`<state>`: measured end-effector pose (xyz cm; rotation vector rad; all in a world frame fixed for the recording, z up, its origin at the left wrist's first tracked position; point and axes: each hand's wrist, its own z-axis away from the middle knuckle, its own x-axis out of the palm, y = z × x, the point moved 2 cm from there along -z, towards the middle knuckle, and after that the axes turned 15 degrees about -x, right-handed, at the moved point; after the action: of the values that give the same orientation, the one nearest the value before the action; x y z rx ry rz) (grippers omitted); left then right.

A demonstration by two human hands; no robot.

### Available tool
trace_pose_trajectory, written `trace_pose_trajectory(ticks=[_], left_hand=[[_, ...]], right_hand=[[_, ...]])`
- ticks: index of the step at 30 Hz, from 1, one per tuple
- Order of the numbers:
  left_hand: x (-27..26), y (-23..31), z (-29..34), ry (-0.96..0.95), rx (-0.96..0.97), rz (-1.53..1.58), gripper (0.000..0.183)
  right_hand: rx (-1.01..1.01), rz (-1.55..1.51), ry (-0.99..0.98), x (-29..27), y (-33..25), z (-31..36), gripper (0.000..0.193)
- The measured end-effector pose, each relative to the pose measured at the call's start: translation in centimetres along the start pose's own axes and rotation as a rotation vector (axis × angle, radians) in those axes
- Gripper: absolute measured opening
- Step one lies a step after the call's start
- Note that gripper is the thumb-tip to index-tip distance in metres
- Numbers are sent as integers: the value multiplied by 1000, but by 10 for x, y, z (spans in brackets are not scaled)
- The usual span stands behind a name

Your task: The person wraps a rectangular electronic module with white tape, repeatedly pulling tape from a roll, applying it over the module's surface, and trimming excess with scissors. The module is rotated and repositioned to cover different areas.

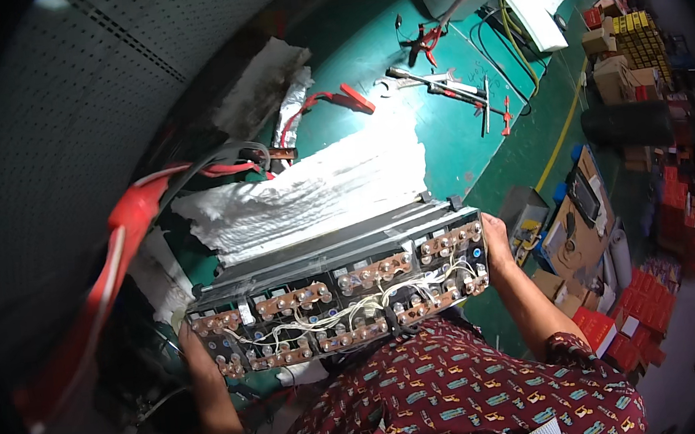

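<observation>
A long black battery pack (330,257) is held in front of my body. Along its near side run rows of copper bus bars with bolts, and a bundle of thin white wires (357,311) strung between them. My right hand (497,245) grips the pack's right end, its fingers partly hidden behind the corner. At the opposite end, my left hand (198,351) holds the pack from the side, in dim light. Just beyond the pack lies a white padded sheet (311,191) on a green workbench (463,150).
Wrenches (414,81), a red-handled clamp (355,99) and other hand tools lie on the bench. A thick red cable (130,207) crosses the left side. Past the bench, cardboard boxes (612,77) and red boxes (634,322) are stacked on the floor.
</observation>
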<state>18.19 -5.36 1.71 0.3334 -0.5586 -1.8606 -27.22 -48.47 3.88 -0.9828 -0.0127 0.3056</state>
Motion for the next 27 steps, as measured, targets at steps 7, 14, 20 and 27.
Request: trace_pose_trajectory(ticks=[7, 14, 20, 27], left_hand=[[24, 20, -7, 105, -230, -16, 38], [72, 41, 18, 129, -196, -59, 30], [41, 37, 9, 142, -194, -130, 31], [64, 33, 26, 228, -238, -29, 27]], right_hand=[[-52, 14, -15, 6, -3, 0, 26], [-59, 28, 8, 15, -17, -4, 26], [-47, 88, -16, 9, -8, -4, 24], [-41, 77, 79, 11, -17, 1, 30]])
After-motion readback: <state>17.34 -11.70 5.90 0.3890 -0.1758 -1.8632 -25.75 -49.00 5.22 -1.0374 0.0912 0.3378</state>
